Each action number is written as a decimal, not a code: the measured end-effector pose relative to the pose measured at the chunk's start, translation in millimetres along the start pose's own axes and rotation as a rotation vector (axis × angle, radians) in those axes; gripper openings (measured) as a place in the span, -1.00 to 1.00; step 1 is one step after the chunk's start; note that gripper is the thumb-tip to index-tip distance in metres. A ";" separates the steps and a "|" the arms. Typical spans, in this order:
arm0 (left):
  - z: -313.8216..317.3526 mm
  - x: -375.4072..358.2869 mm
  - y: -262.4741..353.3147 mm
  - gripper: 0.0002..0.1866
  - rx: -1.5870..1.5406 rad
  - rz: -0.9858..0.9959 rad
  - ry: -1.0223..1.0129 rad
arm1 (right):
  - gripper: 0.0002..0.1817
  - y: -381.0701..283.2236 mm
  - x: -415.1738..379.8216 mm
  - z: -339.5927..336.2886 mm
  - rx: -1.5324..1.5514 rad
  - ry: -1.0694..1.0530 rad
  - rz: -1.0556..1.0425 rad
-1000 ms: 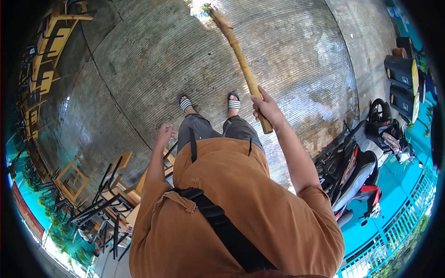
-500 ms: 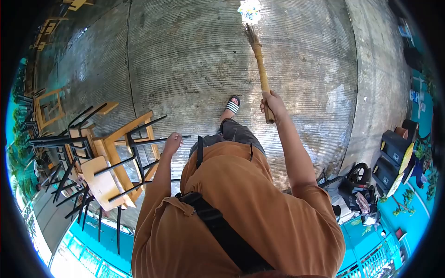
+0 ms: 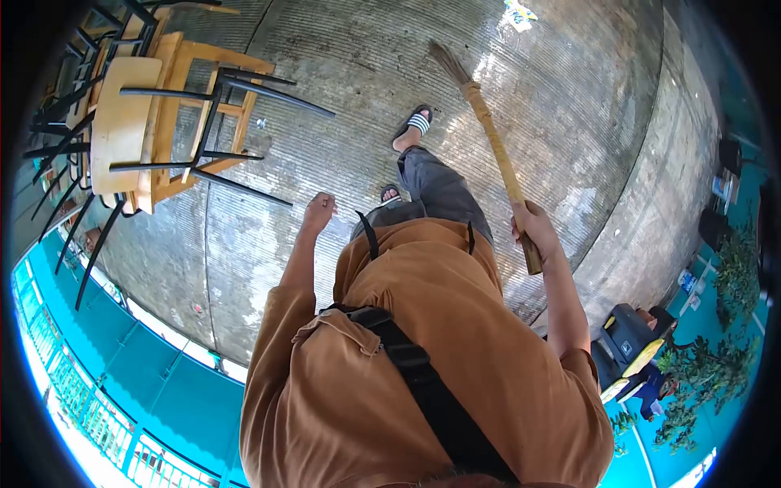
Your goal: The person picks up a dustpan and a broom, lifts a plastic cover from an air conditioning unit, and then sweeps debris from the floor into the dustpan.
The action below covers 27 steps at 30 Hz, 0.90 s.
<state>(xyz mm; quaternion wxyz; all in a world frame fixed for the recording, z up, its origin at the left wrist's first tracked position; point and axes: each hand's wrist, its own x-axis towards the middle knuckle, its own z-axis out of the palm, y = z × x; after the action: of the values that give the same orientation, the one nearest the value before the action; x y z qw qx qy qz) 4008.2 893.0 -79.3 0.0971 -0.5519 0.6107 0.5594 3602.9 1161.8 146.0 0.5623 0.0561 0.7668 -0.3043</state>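
My right hand (image 3: 534, 228) is closed around the lower handle of a stick broom (image 3: 498, 150). The broom's frayed bristles point up and to the left, over the ridged concrete floor (image 3: 342, 89). My left hand (image 3: 320, 211) hangs beside my body with its fingers curled, and what it holds, if anything, is hidden. Nearest to it is a stack of upturned chairs (image 3: 126, 122) with wooden seats and black legs. Past the bristles lies a bright, crumpled piece of litter (image 3: 518, 15).
Black bins (image 3: 625, 342) with yellow fronts stand at the right near green plants (image 3: 720, 366). A turquoise wall with a railing (image 3: 114, 423) runs along the lower left. My sandalled feet are on the floor ahead; a small bit of litter (image 3: 260, 123) lies near the chair legs.
The view has turned and moved forward. The chairs now appear higher at the left. The broom tilts more to the left, both feet show, and the litter appears farther right.
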 end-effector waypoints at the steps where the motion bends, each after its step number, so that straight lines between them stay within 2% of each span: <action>1: 7.4 -23.0 -29.4 -0.72 -0.037 -0.048 -0.027 | -0.62 11.0 -8.1 2.1 -0.034 -0.061 -0.010; 2: 15.8 -43.6 -62.2 -0.72 -0.055 -0.061 -0.026 | -0.62 23.2 -15.3 7.1 -0.055 -0.065 -0.003; 4: 36.6 -79.4 -127.9 -0.71 -0.073 -0.229 -0.056 | -0.66 43.8 -26.1 17.0 -0.107 -0.043 -0.029; 5: 45.8 -101.9 -146.4 -0.71 -0.095 -0.239 -0.045 | -0.66 44.0 -36.2 20.0 -0.131 -0.052 -0.031; 7: 63.8 -137.2 -178.0 -0.72 -0.256 -0.378 0.002 | -0.68 36.5 -53.5 24.8 -0.028 -0.201 0.066; 9: 79.8 -167.0 -188.5 -0.72 -0.359 -0.432 0.020 | -0.69 43.1 -50.6 19.1 -0.131 -0.247 0.059; 12: 113.1 -199.5 -199.1 -0.70 -0.497 -0.477 0.082 | -0.71 54.2 -56.8 17.5 -0.349 -0.250 0.050; 16: 170.2 -229.4 -200.1 -0.71 -0.534 -0.467 0.205 | -0.62 78.7 -51.3 7.3 -0.481 -0.411 0.052; 18: 204.2 -244.4 -196.0 -0.71 -0.573 -0.422 0.244 | -0.55 100.2 -46.8 2.2 -0.684 -0.437 -0.056; 19: 217.9 -252.4 -192.1 -0.72 -0.548 -0.446 0.218 | -0.55 109.1 -45.1 -0.6 -0.697 -0.449 -0.060; 21: 251.6 -270.1 -181.8 -0.71 -0.487 -0.447 0.223 | -0.49 124.3 -38.1 -7.7 -0.524 -0.612 0.096; 24: 285.0 -297.9 -167.1 -0.69 -0.352 -0.411 0.194 | -0.47 164.8 -5.5 -30.0 -0.423 -0.708 0.131; 25: 293.0 -307.4 -162.2 -0.68 -0.316 -0.382 0.167 | -0.33 175.1 2.0 -39.6 -0.406 -0.770 0.131; 26: 298.4 -316.8 -156.6 -0.68 -0.281 -0.354 0.141 | -0.33 185.9 11.9 -54.7 -0.409 -0.780 0.131; 27: 299.4 -325.6 -151.2 -0.67 -0.258 -0.334 0.137 | -0.27 198.7 25.9 -79.4 -0.489 -0.703 0.028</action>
<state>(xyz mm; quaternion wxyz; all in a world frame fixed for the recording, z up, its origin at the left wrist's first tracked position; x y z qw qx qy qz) 4098.3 1349.4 -33.1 0.0749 -0.6900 0.4395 0.5703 3612.9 1357.9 57.0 0.7905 -0.1755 0.5771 -0.1066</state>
